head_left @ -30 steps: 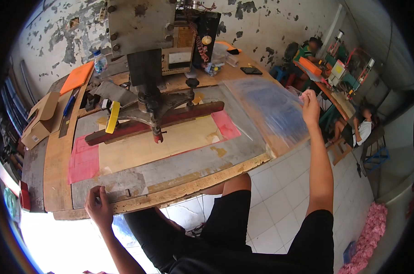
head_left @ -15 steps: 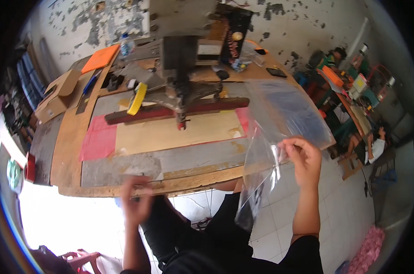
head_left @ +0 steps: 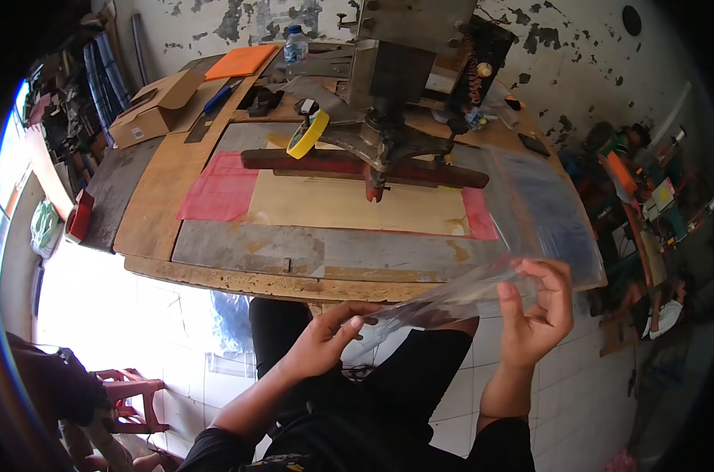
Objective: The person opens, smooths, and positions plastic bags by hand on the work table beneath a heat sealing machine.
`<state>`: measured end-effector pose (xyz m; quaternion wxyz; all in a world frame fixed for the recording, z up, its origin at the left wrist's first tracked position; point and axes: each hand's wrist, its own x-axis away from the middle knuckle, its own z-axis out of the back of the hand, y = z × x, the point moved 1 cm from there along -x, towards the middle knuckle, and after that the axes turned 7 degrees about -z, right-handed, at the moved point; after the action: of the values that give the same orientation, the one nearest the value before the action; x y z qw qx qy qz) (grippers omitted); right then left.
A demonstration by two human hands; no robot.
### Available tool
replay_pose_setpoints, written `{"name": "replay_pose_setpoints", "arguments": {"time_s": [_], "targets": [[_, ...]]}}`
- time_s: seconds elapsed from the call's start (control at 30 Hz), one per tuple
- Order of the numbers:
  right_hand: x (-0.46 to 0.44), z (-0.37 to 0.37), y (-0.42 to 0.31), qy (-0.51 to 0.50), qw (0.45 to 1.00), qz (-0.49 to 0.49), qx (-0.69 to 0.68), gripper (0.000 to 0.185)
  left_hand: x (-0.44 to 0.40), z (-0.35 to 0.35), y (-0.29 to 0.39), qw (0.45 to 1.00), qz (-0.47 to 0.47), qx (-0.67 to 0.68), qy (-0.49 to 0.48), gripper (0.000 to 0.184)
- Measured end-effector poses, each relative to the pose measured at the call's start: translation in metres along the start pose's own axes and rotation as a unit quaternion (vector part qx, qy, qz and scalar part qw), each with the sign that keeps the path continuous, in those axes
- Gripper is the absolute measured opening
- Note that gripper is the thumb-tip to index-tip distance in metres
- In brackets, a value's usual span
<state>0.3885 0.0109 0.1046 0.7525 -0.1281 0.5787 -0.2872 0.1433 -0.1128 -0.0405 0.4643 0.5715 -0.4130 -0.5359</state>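
A clear plastic sheet stretches between my two hands, just in front of the table edge and above my lap. My left hand pinches its left end between thumb and fingers. At the other end, my right hand grips the sheet with bent fingers. Beyond the hands stands a press with a dark red bar. Under the bar lies a cream board on a pink-red sheet. A stack of clear plastic sheets rests on the table's right side.
A yellow tape roll hangs on the press. Around the table are a cardboard box, an orange folder, a water bottle and a phone. A red stool stands at lower left. People sit at the right.
My left hand has come right and now holds the sheet's other end. The sheet, hanging from my right hand before, is now drawn out sideways. My view has shifted.
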Motion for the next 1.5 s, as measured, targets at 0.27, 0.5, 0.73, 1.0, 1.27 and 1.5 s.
{"name": "replay_pose_setpoints", "arguments": {"time_s": [0.27, 0.5, 0.73, 1.0, 1.27, 1.5], "targets": [[0.000, 0.007, -0.002, 0.059, 0.990, -0.092, -0.086, 0.024, 0.005, -0.017, 0.000, 0.990, -0.029, -0.140, -0.010, 0.026], [-0.019, 0.038, -0.003, -0.027, 0.986, -0.051, 0.157, 0.020, -0.006, 0.012, 0.031, 0.982, 0.000, -0.137, 0.130, 0.016], [-0.015, 0.043, 0.003, -0.072, 0.985, -0.059, 0.142, 0.014, -0.007, 0.046, 0.061, 0.963, -0.040, -0.256, 0.068, 0.013], [-0.014, 0.044, 0.002, -0.148, 0.971, -0.093, 0.162, 0.018, -0.003, 0.053, 0.081, 0.953, -0.020, -0.299, 0.056, 0.011], [-0.022, 0.051, 0.008, -0.265, 0.952, 0.013, 0.151, 0.021, 0.003, 0.064, 0.090, 0.940, -0.010, -0.337, 0.042, 0.010], [-0.025, 0.059, 0.009, -0.326, 0.937, -0.001, 0.126, 0.021, 0.012, 0.069, 0.092, 0.945, -0.010, -0.326, 0.023, 0.011]]}}
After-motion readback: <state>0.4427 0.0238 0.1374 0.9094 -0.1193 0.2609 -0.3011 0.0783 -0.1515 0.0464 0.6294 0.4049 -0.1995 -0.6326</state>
